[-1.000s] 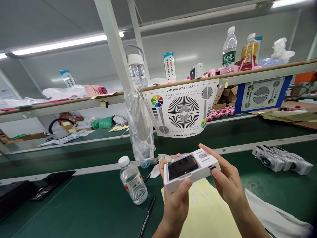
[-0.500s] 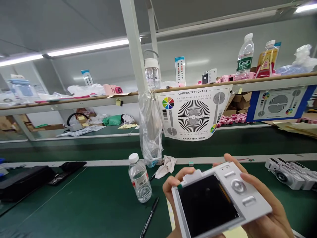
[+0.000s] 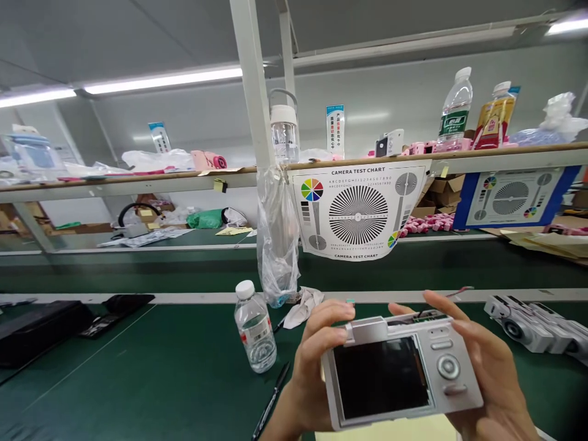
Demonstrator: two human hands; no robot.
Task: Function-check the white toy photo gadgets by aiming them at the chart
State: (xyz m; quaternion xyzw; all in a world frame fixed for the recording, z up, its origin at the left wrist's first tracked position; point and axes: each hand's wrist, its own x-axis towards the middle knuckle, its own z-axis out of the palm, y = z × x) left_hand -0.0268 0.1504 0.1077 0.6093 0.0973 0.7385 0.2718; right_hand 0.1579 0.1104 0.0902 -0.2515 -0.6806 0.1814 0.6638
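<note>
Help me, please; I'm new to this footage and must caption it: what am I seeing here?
No machine here: one head-worn camera looks forward and down. Below it, a person's bare left hand and right hand together hold a pale camera, its dark screen toward us. On the green table are a clear bottle, a black pen, a yellow sheet and, to the right, white cameras. Beyond, a test chart hangs below a shelf.

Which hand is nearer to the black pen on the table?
Left. The left hand appears just to the right of the pen; the right hand is farther right, at the camera's far end.
</note>
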